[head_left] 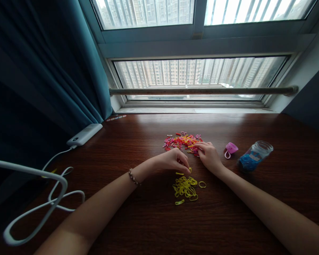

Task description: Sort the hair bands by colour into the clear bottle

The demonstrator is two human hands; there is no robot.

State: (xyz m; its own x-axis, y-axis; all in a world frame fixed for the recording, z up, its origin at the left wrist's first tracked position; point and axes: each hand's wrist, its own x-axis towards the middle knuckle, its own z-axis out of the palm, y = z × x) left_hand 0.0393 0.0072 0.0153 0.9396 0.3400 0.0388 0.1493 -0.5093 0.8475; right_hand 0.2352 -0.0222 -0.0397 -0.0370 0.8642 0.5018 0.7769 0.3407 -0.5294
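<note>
My left hand (177, 161) is closed in a pinch on a small yellow rubber band (190, 170), just above a loose pile of yellow rubber bands (185, 187). Farther back lies a mixed heap of pink, red and orange rubber bands (179, 142). At the right side of that heap, my right hand (209, 156) touches the bands with its fingertips, index finger stretched out and thumb a little apart. Whether a band lies between those fingers is hard to see. One yellow band rests by itself right of the yellow pile.
Right of my hands sit a pink cup-shaped lid with a loop (231, 147) and a tilted clear jar (256, 156) with blue contents. A white power strip (85, 134) and thick white cable (61, 184) occupy the left. Behind the brown table (138, 134) is a window.
</note>
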